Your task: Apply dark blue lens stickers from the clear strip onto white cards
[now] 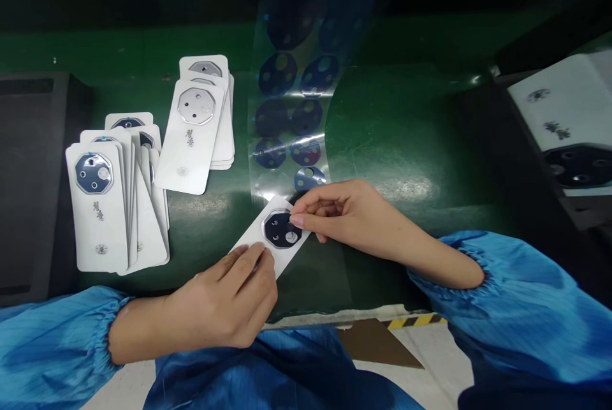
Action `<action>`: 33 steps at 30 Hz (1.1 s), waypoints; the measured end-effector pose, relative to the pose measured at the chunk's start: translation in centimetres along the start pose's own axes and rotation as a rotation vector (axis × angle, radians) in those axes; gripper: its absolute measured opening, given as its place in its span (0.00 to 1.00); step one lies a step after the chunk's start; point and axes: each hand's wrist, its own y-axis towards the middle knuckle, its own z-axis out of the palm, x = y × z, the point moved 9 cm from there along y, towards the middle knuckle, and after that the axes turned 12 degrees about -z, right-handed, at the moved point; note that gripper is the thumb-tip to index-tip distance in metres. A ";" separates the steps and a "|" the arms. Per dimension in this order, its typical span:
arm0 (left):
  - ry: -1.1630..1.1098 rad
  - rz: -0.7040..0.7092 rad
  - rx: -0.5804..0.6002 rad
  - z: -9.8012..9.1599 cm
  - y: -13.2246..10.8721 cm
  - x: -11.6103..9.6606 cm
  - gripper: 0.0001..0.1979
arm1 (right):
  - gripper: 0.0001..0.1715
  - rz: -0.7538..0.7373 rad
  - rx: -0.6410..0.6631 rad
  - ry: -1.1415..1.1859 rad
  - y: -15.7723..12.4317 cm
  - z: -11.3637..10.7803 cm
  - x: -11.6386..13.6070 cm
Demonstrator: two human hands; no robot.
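Note:
A white card (283,256) with a dark octagonal lens piece (281,229) lies tilted on the green mat near the front edge. My left hand (229,301) holds the card's lower end, fingers curled over it. My right hand (344,212) pinches at the right rim of the dark piece with fingertips pressed together. Just behind the card a clear film strip (291,110) with pairs of dark blue octagonal stickers runs away from me.
A fanned pile of white cards with dark pieces (112,199) lies at the left. Another stack with silver pieces (201,120) sits behind it. A black tray (29,180) is at far left; white sheets (568,117) on a dark stand at right.

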 end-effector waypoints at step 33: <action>-0.005 -0.159 0.039 1.0 0.2 1.2 0.11 | 0.12 -0.151 -0.005 -0.212 -0.1 0.4 0.8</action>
